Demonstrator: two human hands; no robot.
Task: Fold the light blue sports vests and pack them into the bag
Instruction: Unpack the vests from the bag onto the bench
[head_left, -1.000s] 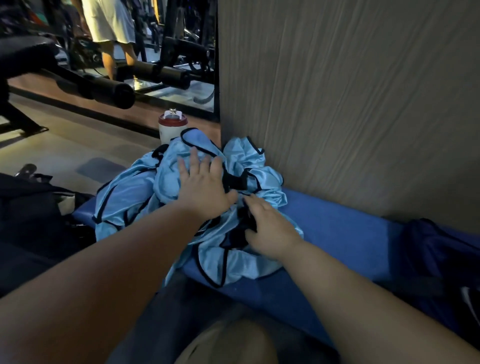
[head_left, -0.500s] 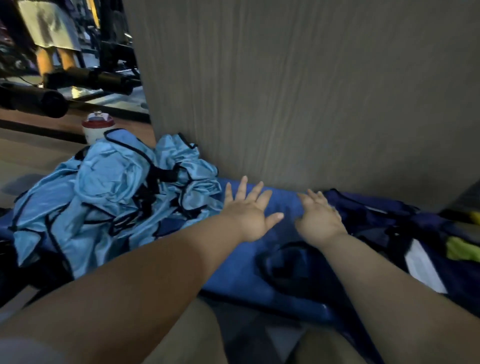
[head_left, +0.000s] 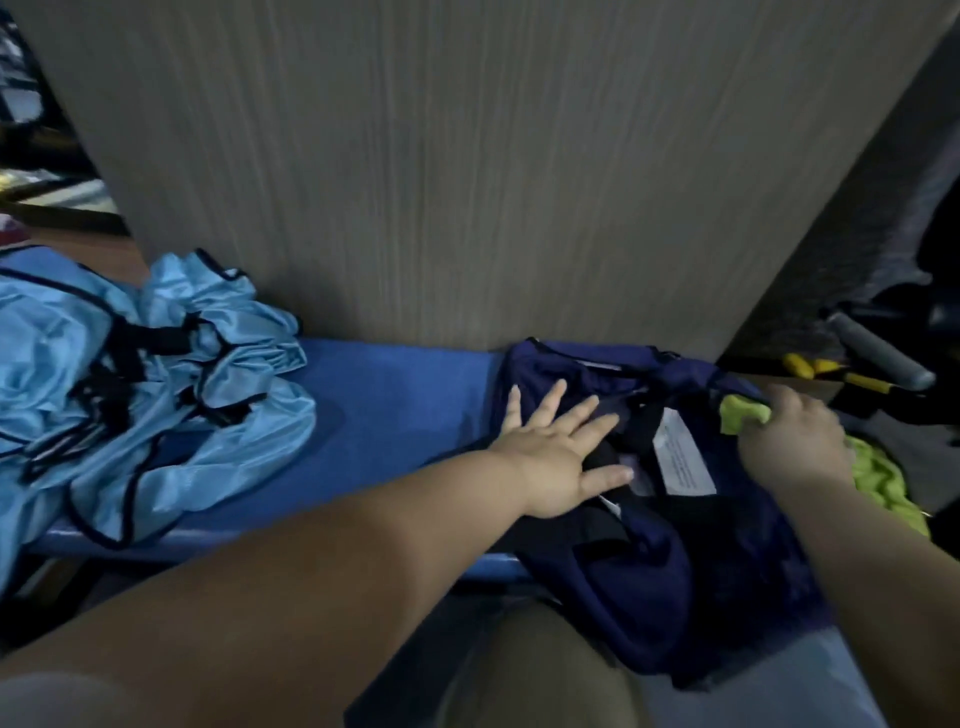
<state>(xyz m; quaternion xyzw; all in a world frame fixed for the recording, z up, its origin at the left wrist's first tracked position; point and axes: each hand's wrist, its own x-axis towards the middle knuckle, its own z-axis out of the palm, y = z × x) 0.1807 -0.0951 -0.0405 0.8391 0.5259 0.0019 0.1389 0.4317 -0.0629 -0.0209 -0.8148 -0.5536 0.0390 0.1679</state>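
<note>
A crumpled pile of light blue sports vests (head_left: 130, 400) with black trim lies at the left end of a blue padded bench (head_left: 395, 400). A dark navy bag (head_left: 675, 545) sits at the bench's right end, its opening showing a white label. My left hand (head_left: 556, 452) lies flat with spread fingers on the bag's left side. My right hand (head_left: 795, 441) is at the bag's far right edge, fingers curled on a yellow-green cloth (head_left: 743, 415).
A grey wood-grain wall panel (head_left: 467, 182) rises directly behind the bench. More yellow-green fabric (head_left: 883, 483) lies right of the bag. A grey handle and yellow-black tool (head_left: 872, 374) lie on the floor at far right. My knees are below the bench.
Both hands left the vest pile and moved right to the navy bag. The view swung right with them; the left hand now presses the bag and the right hand holds the yellow-green cloth.
</note>
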